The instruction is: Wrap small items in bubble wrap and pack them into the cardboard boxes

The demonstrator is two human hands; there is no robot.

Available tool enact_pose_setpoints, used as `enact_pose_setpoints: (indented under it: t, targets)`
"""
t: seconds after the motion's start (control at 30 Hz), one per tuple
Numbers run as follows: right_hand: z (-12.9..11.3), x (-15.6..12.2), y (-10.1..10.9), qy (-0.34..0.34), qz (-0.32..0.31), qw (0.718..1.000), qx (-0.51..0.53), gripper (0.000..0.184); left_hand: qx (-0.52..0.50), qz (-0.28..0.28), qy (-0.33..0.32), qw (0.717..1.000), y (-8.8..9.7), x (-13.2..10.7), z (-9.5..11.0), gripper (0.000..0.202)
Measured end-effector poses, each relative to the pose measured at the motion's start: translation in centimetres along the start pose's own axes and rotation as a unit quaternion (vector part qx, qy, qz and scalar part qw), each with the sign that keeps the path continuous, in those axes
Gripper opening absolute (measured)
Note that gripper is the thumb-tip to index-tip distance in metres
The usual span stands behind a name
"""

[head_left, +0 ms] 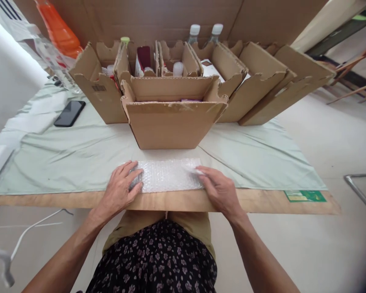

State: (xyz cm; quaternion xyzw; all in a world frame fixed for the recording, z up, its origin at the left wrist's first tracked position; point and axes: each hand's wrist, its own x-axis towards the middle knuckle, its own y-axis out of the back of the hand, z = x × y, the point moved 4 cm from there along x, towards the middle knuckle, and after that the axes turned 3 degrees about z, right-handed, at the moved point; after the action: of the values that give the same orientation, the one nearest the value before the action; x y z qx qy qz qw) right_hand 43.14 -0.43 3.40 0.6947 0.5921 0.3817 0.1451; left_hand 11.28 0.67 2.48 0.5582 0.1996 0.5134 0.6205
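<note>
A sheet of clear bubble wrap [167, 175] lies flat on the pale green cloth [79, 154] near the table's front edge. My left hand [120, 189] rests on its left end, fingers curled over the wrap's edge. At the right end, my right hand [219, 189] pinches the sheet's corner with its fingertips. Just behind the wrap stands an open cardboard box [173, 118].
Several more open cardboard boxes [256, 85] holding bottles and small items stand in a row behind. A black phone [69, 113] lies at the left, an orange bottle [58, 28] at the back left. A green label [305, 196] sits on the wooden table edge.
</note>
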Motion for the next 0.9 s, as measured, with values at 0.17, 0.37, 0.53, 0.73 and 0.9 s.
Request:
enact_pose_setpoints:
  t: [0.17, 0.37, 0.53, 0.73, 0.9]
  targets:
    - [2.8, -0.9, 3.6, -0.166, 0.142, 0.974, 0.063, 0.029, 0.006, -0.009, -0.008, 1.0, 0.2, 0.8, -0.3, 0.036]
    - [5.1, -2.6, 6.5, -0.118, 0.187, 0.957, -0.187, 0.044, 0.035, 0.023, -0.029, 0.999, 0.4, 2.3, 1.3, 0.035]
    - [0.0, -1.3, 4.1, 0.049, 0.164, 0.96, -0.221, 0.054, -0.014, 0.063, -0.049, 0.997, 0.7, 3.0, 5.3, 0.043]
    - [-5.6, 2.5, -6.9, 0.124, -0.161, 0.961, -0.19, 0.056, 0.047, -0.077, -0.068, 0.994, -3.1, 3.9, 6.2, 0.063]
    - [1.3, 0.4, -2.9, 0.062, -0.115, 0.955, -0.266, 0.066, 0.106, -0.096, -0.008, 0.99, -2.6, 1.7, 0.5, 0.065]
